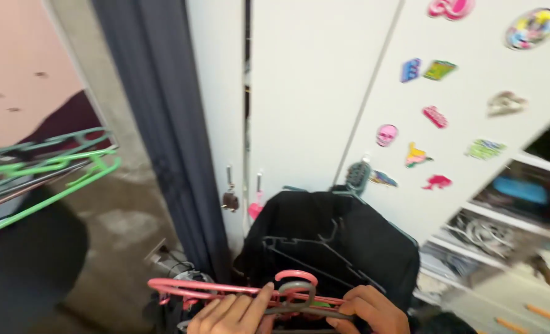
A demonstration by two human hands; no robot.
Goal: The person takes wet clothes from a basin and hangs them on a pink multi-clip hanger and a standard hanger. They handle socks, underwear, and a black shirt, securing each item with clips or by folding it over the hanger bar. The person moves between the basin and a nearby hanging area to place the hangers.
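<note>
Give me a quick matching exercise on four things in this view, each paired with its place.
Things:
1. pink hanger
2. green hangers
3. dark curtain
4. stickers

Places:
A. on the white cabinet door, upper right
B. far left edge
C. hanging beside the left cabinet door
D. under both hands, bottom centre

Pairs: 1-D, 2-B, 3-C, 4-A. The left hand and right hand both grip the pink hanger.

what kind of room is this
Probably a bedroom or closet corner at home: a white wardrobe covered in stickers, a dark curtain, and both hands holding pink clothes hangers.
</note>
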